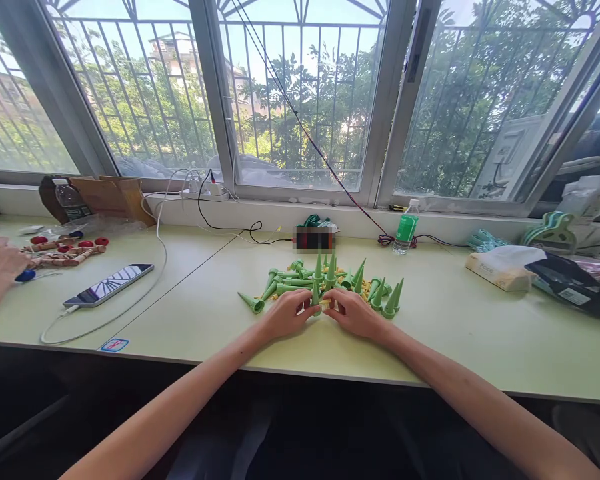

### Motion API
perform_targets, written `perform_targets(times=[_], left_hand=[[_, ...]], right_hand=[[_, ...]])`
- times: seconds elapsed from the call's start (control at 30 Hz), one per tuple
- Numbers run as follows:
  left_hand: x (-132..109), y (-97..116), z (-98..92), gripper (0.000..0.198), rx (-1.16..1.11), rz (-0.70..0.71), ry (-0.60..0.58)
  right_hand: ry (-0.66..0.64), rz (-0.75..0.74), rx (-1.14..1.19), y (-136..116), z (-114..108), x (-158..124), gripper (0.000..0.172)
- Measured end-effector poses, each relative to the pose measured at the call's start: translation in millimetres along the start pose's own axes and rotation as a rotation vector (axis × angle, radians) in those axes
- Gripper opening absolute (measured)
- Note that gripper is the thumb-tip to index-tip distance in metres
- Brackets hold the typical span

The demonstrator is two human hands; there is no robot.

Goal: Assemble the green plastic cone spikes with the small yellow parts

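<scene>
Spike of green plastic (pixel 315 298) stands pinched in the left hand (pixel 291 312); the right hand (pixel 354 313) pinches a yellow piece (pixel 325 303) just beside it.

A long worktable (pixel 505 333), heaped green cones (pixel 331 272) and a co-worker's hand (pixel 0 267) suggest a workshop.

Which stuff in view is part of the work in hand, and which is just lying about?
In the work, apparently:
- green cone in left hand
- yellow piece at right hand
- piled green cones

Lying about:
- phone
- green-labelled bottle
- tissue pack
</scene>
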State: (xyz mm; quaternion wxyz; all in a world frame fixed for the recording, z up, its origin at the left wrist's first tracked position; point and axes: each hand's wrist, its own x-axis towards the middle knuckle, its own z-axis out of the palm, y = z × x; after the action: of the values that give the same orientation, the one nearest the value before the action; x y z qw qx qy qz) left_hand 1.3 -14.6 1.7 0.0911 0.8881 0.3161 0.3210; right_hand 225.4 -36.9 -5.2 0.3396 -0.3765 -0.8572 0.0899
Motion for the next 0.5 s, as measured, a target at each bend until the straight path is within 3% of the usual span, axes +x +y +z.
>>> perform_targets(times=[0.5], left_hand=[[0.3,1.3,-0.8,0.030,-0.011,-0.006,0.004]], right_hand=[[0.011,-0.002,-0.023,1.1,0.8,-0.7,0.017]])
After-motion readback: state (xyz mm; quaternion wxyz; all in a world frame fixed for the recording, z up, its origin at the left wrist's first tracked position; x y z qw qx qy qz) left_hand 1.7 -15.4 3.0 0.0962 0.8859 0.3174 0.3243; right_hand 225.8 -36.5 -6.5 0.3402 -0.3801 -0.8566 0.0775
